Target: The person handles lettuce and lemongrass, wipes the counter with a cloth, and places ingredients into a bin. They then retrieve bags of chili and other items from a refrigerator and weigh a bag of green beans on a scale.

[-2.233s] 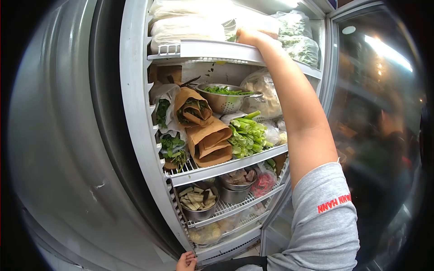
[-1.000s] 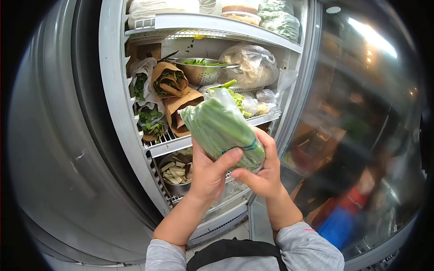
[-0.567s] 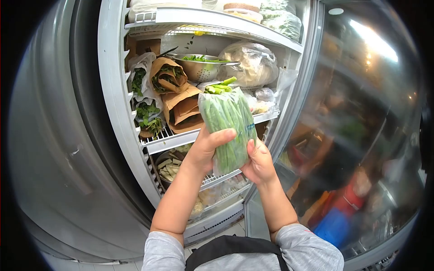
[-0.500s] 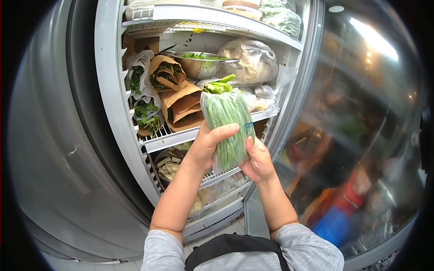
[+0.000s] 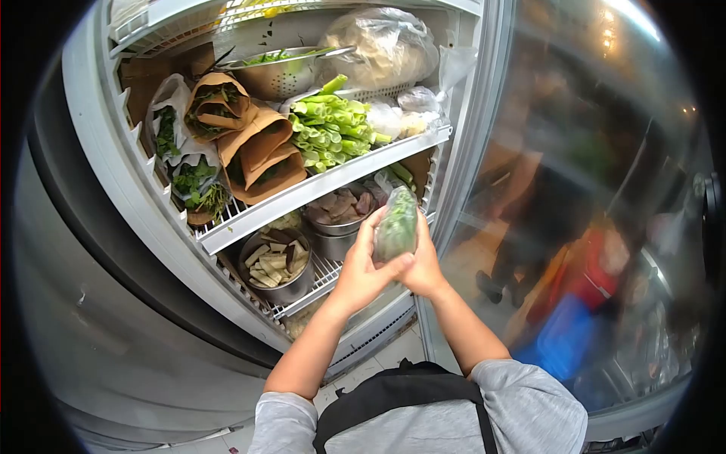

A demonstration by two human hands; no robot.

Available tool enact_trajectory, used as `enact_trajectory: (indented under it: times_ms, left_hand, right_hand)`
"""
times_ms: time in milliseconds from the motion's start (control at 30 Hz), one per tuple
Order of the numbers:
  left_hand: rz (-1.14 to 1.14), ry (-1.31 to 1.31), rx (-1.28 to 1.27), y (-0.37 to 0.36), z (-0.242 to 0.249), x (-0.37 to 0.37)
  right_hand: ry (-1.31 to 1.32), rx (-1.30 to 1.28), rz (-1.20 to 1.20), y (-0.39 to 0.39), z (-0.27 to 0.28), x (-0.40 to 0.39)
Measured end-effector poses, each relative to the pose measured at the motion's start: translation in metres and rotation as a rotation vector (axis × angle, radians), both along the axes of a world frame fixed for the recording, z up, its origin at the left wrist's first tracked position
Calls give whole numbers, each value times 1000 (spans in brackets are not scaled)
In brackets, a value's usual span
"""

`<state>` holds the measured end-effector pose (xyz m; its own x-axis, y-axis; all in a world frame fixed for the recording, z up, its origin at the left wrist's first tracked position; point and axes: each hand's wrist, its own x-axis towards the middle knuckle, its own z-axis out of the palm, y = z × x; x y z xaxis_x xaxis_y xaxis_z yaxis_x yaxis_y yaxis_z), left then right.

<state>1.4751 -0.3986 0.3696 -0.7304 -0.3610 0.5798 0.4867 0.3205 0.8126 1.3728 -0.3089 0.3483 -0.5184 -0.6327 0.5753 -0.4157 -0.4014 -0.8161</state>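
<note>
Both hands grip a clear plastic bag of green beans [image 5: 397,227], now seen foreshortened in front of the fridge's lower shelf. My left hand [image 5: 369,268] wraps its left side, with the thumb across the near end. The right side is held by my right hand [image 5: 425,261]. Just behind the bag stands a metal pot of pale, pinkish chunks [image 5: 342,208], partly hidden. Left of it is a metal pot of cut pale strips with dark skin [image 5: 276,265]. Above lies a bunch of cut green stalks [image 5: 329,132].
Brown paper bags of greens [image 5: 261,163] and leafy herbs in plastic [image 5: 198,185] fill the middle shelf's left. Behind are a colander [image 5: 280,78] and a large bag of pale food [image 5: 382,49]. The glass door [image 5: 560,227] stands open at right, with a person blurred through it.
My hands have lowered the bag from the middle shelf's front to the lower shelf's level and tipped it away. The green stalks behind it are now uncovered. My view has shifted right and down.
</note>
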Motion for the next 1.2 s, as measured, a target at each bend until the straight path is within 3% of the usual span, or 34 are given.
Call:
enact_trajectory:
  times_ms: [133,233,300,367,467,567,667,767,900,1067,1167,1200]
  left_hand:
    - [-138,-45,456,-4,-3,-2]
    - [10,153,351,-11,-6,-14]
    - [77,196,405,-5,1,-17]
    - [123,156,243,4,2,-18]
    - [229,77,-74,33,-1,-17]
    - [277,306,-323,35,-17,-33]
    - [236,138,-68,40,-24,-25]
    - [314,213,-19,40,-33,-32]
    - [-100,226,582,42,-52,-37]
    - [74,43,566,42,-57,-52]
    - [-139,-216,666,32,-70,-54]
    - [-110,-208,645,36,-76,-54]
  right_hand:
    - [-157,-83,9,13,-17,-21]
    - [-534,-167,226,24,-19,-33]
    - [-618,-139,237,30,-22,-37]
    - [-638,-126,251,30,-23,-42]
    - [-323,-93,72,27,-25,-49]
    - [74,-89,-233,22,-28,-50]
    - [365,-57,-539,25,-20,-42]
    - [536,-52,-707,25,-19,-42]
    - [619,22,-793,23,-29,-42]
    - [766,74,-894,25,-52,-40]
    - [876,126,-926,41,-71,-41]
    - [849,192,-906,52,-75,-35]
